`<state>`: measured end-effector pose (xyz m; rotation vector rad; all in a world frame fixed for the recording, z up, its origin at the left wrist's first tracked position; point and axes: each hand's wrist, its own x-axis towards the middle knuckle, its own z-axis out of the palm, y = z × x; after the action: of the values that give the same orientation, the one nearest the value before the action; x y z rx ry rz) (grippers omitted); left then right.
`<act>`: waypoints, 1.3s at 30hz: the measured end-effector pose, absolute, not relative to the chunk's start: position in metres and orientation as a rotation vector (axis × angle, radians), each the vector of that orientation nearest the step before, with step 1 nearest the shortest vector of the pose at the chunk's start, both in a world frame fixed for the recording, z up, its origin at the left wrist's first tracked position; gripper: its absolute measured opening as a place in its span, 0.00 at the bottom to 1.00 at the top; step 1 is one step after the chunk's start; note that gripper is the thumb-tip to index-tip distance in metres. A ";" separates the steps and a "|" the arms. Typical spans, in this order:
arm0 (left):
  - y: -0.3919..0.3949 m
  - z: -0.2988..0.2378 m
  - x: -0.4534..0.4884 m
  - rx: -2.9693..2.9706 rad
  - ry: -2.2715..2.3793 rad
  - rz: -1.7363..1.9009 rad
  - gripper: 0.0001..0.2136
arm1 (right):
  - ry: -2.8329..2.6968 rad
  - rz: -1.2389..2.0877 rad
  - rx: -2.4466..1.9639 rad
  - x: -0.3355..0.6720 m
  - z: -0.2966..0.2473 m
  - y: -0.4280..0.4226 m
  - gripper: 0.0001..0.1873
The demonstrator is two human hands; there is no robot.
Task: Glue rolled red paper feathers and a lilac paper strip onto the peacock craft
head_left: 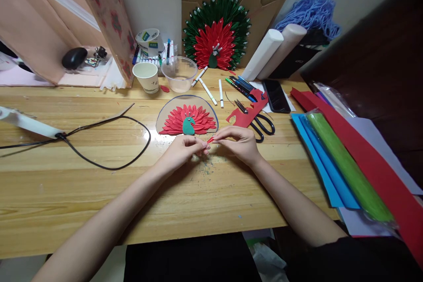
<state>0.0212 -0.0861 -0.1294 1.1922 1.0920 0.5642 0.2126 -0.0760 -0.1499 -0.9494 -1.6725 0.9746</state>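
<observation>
I see the left hand [184, 150] and right hand [240, 143] - fingers of both pinching one red petal [210, 139] just above the surface [99, 185], near the paper peacock [187, 120] - and judge that an uneven pull could tear it.

A home craft desk: wooden table [99, 194] with coloured paper sheets [333, 163], scissors [259, 122], marker pens [155, 55].
</observation>
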 end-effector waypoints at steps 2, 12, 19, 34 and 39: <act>-0.086 -0.129 0.021 1.188 1.091 0.567 0.11 | -1.627 1.012 -0.956 0.213 -0.153 -0.076 0.04; -0.086 -0.132 0.021 1.186 1.104 0.594 0.12 | -1.443 1.135 -1.031 0.210 -0.154 -0.076 0.06; -0.085 -0.133 0.021 1.243 1.112 0.613 0.12 | -1.345 1.313 -1.048 0.207 -0.153 -0.075 0.10; -0.086 -0.130 0.022 1.106 1.100 0.611 0.10 | -1.329 1.263 -1.022 0.205 -0.155 -0.075 0.06; -0.086 -0.131 0.021 1.072 1.097 0.620 0.11 | -1.427 1.200 -1.043 0.207 -0.152 -0.075 0.02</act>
<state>0.0208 -0.0864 -0.1307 1.0717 1.0974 0.6203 0.2074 -0.0748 -0.1522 -1.0430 -1.4266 1.1998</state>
